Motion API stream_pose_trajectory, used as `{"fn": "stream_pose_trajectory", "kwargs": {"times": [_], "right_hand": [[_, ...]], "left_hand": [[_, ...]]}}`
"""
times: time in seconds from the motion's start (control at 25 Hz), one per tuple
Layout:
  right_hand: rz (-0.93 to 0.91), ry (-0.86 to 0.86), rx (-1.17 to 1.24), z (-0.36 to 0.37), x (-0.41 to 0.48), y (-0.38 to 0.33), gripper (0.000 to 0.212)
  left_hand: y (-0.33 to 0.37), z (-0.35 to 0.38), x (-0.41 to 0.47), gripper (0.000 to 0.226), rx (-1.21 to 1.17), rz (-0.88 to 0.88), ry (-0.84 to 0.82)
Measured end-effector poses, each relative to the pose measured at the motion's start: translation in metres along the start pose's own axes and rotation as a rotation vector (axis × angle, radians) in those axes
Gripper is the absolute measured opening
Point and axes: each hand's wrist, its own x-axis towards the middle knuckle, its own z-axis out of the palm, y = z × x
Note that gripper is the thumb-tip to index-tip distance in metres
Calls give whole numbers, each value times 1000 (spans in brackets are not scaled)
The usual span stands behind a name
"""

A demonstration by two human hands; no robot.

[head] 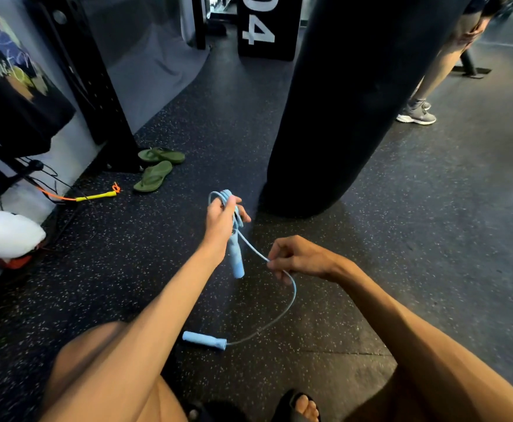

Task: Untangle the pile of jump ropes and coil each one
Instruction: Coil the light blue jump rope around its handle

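- Above the speckled rubber floor (401, 239), the left hand (221, 217) holds up a bundle of loops of the blue jump rope (293, 295). Its grip is clamped round those loops, with the fingers curled.
- One blue handle (236, 260) hangs straight down just below that hand.
- The right hand (298, 258) sits lower and to the right. Its grip is pinched together on the cord, between thumb and fingertips.
- From that pinch the cord curves down to the second blue handle (205, 340), which lies flat on the floor in front of the person's knees.
- Off to the left, near the wall, a second rope (97, 196) with a yellow handle and an orange cord lies on the floor, well apart from the blue one.
- Two green flip-flops (158, 167) lie just beyond it, beside a black rack post.
- A black punching bag (355, 102) hangs beyond the left hand.
- A grey shoe (416, 115) of another person stands at the far right.
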Motion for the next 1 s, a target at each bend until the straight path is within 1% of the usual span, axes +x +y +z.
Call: {"fn": "stream_pose_trajectory", "kwargs": {"times": [0.08, 0.16, 0.2, 0.28, 0.36, 0.44, 0.52, 0.64, 0.72, 0.8, 0.88, 1.0], "right_hand": [[-90, 67, -44, 0, 0, -8, 11], [-160, 143, -70, -2, -2, -14, 14], [-182, 177, -78, -3, -4, -16, 16], [-207, 245, -100, -6, -5, -16, 17], [-240, 323, -138, -9, -6, -15, 16], [-269, 382, -117, -10, -4, -14, 15], [-257, 421, -36, -10, 0, -12, 19], [-198, 496, 52, -13, 7, -6, 21], [-135, 551, 68, -17, 10, 0, 22], [-55, 553, 74, -19, 10, 3, 25], [-6, 477, 103, -18, 8, 7, 28], [64, 316, 137, -12, 6, 9, 34]], "left_hand": [[-3, 3, -5, 15, 248, 96, -85], [-2, 5, -10, 17, 469, 116, -188], [-2, 6, -12, 19, 565, 101, -240], [-1, 7, -17, 23, 636, 3, -372], [-2, 8, -19, 30, 576, -146, -505], [-4, 8, -21, 38, 487, -264, -616], [-1, 10, -24, 46, 436, -332, -685], [12, 11, -28, 49, 335, -367, -722], [18, 8, -27, 49, 203, -368, -711], [24, 6, -24, 48, 18, -394, -650], [29, 4, -21, 49, -179, -406, -583], [31, 0, -14, 49, -436, -372, -485]]}}
